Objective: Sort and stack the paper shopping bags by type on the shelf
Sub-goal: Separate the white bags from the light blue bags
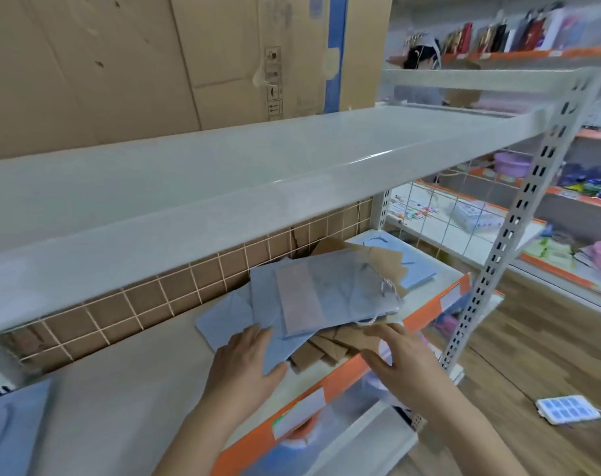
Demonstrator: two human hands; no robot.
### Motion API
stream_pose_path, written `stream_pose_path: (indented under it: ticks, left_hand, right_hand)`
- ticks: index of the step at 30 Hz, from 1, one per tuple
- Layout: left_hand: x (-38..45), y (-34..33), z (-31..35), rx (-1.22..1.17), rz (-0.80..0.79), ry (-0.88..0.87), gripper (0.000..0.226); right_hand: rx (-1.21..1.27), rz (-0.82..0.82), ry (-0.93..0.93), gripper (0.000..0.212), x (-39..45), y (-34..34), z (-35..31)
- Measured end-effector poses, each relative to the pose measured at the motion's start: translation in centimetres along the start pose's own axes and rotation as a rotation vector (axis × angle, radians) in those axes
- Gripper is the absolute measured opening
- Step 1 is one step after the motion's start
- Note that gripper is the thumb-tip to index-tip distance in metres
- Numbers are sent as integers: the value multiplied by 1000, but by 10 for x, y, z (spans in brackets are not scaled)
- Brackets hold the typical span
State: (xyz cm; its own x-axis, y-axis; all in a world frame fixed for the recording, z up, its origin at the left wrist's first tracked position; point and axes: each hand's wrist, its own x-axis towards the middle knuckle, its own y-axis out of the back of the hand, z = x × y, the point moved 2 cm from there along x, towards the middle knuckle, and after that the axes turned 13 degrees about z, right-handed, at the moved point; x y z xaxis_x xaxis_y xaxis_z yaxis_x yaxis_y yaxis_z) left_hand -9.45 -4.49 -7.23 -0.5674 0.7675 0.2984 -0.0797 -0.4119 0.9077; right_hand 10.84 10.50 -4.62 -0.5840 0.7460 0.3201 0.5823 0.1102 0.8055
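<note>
Blue bags (326, 300) under flat left hand (247, 362); right hand (400, 355) open over brown bags (321, 352).

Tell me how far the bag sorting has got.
Done: one blue bag lies apart at the shelf's near left end. In hand: the left hand rests flat on the blue bags and the right hand reaches the brown bags beneath. Left: that mixed pile is still unsorted.

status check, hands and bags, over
Left hand flat on blue bags. Right hand open, touching brown bags. Pile mixed, unsorted. Nothing blocking.
</note>
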Motion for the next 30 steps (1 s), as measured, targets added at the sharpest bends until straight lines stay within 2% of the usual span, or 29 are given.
stream_pose_path:
  ticks: [3,9,15,21,26,28,30]
  left_hand:
    - [30,-33,29,8,-46,72,75]
    - [80,-93,75,87,-133,179,83]
    - [86,-115,87,165,-173,240,61]
    - [76,-98,90,235,-147,166,47]
    - [67,-58,101,115,95,193,40]
    - [63,-38,106,118,317,218,40]
    - [56,-18,108,197,552,195,52]
  right_hand:
    - [-13,-39,35,32,27,11,31]
    - [-25,-95,88,34,79,35,97]
    - [-1,-167,154,31,116,38,136]
    - [9,-162,195,30,145,16,140]
    - [8,-148,162,22,168,2,137]
    - [18,-119,142,21,175,0,131]
    - [40,-104,115,19,178,-4,125]
